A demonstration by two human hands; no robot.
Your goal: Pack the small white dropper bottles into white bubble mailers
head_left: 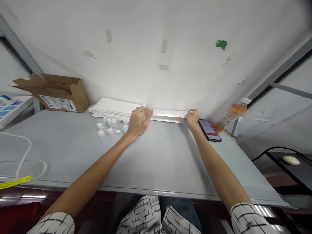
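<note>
Left hand (138,121) and right hand (192,118), nearly closed, pinch a white strip (169,113); the bottle (232,114) (capped) holds orange liquid (240,108).

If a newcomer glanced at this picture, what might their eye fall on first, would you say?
Probably the left hand and right hand near the back of the table, a white strip between them. Next, perhaps, the green patch on the wall at upper right, then the open box at back left.

At the tabletop (168,165) are two hands (138,121) (192,117), several white sheets (117,105), at least six white pieces (111,132), one box (63,94) by the far left corner, one phone (206,129) and one bottle (234,113) rightward.
</note>
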